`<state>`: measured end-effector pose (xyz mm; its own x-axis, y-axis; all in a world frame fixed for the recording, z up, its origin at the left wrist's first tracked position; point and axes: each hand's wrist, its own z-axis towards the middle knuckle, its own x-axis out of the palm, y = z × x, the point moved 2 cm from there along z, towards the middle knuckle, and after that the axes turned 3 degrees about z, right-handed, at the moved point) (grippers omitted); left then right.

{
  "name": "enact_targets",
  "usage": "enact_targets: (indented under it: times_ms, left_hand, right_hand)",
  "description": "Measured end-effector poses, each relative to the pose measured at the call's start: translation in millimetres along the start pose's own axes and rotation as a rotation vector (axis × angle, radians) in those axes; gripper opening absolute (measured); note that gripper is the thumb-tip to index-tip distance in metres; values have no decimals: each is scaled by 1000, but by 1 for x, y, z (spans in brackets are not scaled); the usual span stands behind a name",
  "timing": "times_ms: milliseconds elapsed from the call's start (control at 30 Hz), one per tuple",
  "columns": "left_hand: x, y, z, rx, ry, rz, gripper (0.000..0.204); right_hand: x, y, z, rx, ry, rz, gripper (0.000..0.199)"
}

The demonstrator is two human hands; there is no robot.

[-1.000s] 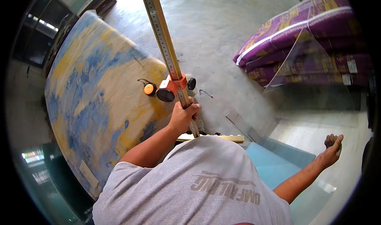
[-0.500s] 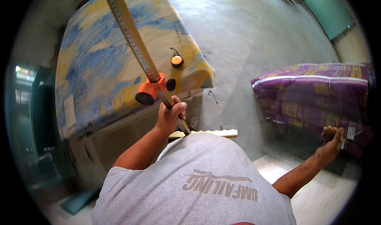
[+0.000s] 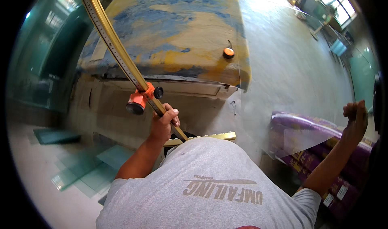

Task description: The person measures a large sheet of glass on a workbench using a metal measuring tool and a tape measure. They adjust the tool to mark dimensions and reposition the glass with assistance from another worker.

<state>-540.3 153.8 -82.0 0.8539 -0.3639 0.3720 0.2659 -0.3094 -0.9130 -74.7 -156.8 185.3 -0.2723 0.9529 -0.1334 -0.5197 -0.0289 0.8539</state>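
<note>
My left hand (image 3: 163, 126) is wrapped round the lower part of a long gold T-shaped glass cutter (image 3: 117, 53) with a measuring scale along its bar. Just above my fist sits its orange sliding head (image 3: 141, 97) with black knobs. The cutter's short gold crosspiece (image 3: 224, 136) lies against my grey shirt. Out at the right, my right hand (image 3: 355, 120) is raised with its fingers curled on the edge of a clear glass pane (image 3: 301, 142). One corner of the pane shows over purple packages; its other edges are faint.
Ahead stands a table with a blue and yellow mottled cover (image 3: 169, 35), an orange and black tape measure (image 3: 228, 52) on it. Purple wrapped packages (image 3: 319, 156) are stacked at the right. Glass pieces (image 3: 87, 170) lie at the lower left; large glass sheets (image 3: 48, 67) stand at the left.
The view has turned left, so the table and tape measure appear farther right. My right hand has risen with the pane. My left hand keeps its hold on the cutter.
</note>
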Motion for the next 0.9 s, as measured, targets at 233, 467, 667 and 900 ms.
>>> enact_targets:
  times_ms: [233, 467, 667, 900]
  left_hand:
    - [-74, -18, -65, 61, -116, 5, 17]
    - [-132, -58, -149, 201, -195, -43, 17]
    - [-220, -46, -151, 182, -291, -92, 18]
    - [-290, -20, -167, 274, -428, -193, 19]
  right_hand:
    - [98, 58, -9, -96, 194, -26, 44]
    - [152, 148, -63, -147, 237, 97, 45]
    - [249, 196, -61, -168, 279, 161, 40]
    - [335, 205, 75, -497, 526, 161, 39]
